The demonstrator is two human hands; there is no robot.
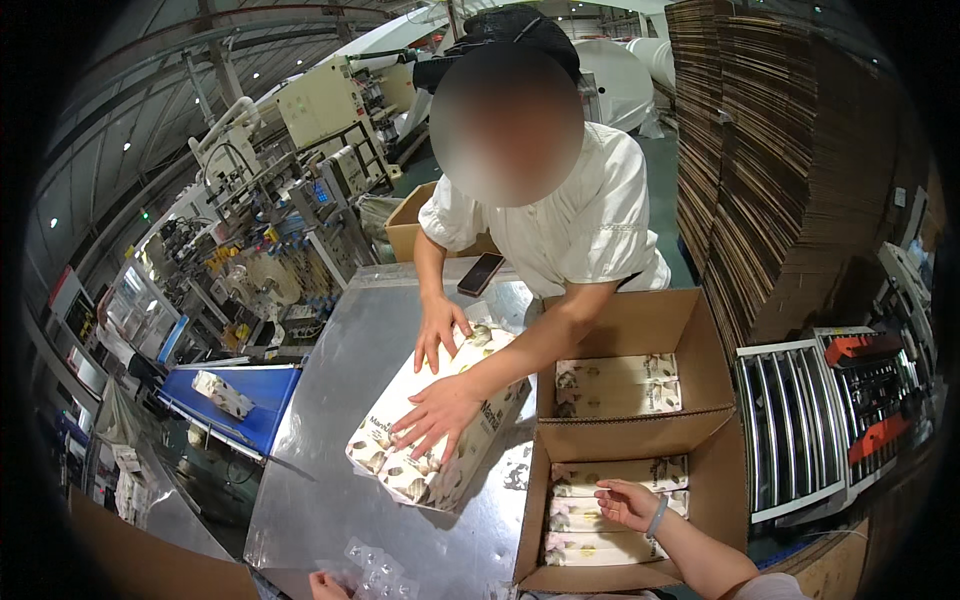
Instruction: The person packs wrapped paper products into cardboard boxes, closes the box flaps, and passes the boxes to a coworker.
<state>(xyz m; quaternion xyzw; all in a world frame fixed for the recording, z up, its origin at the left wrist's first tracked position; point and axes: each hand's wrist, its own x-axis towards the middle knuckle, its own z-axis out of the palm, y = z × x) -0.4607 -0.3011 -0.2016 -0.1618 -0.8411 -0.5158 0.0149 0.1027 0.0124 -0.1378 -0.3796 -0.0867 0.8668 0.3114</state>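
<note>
My right hand (628, 505) hangs over the near cardboard box (715, 480), its fingers loosely bent and apart with nothing in them. Beneath it lie several cream, flower-printed soft packs (580, 548), side by side in the box. Only a small part of my left hand (328, 587) shows at the lower edge, beside a clear bubbled plastic sheet (378, 572) on the metal table (310, 440); its fingers are mostly cut off. Across from me, a person in a white shirt presses both hands (440, 410) flat on a group of similar flower-printed packs (475, 425) on the table.
A second open box (695, 345) with packs inside adjoins the near one. A phone (481, 274) lies on the table's far edge. Left is a blue conveyor (265, 400) carrying one pack (222, 394); right are a roller conveyor (790, 430) and stacked flat cardboard (750, 150).
</note>
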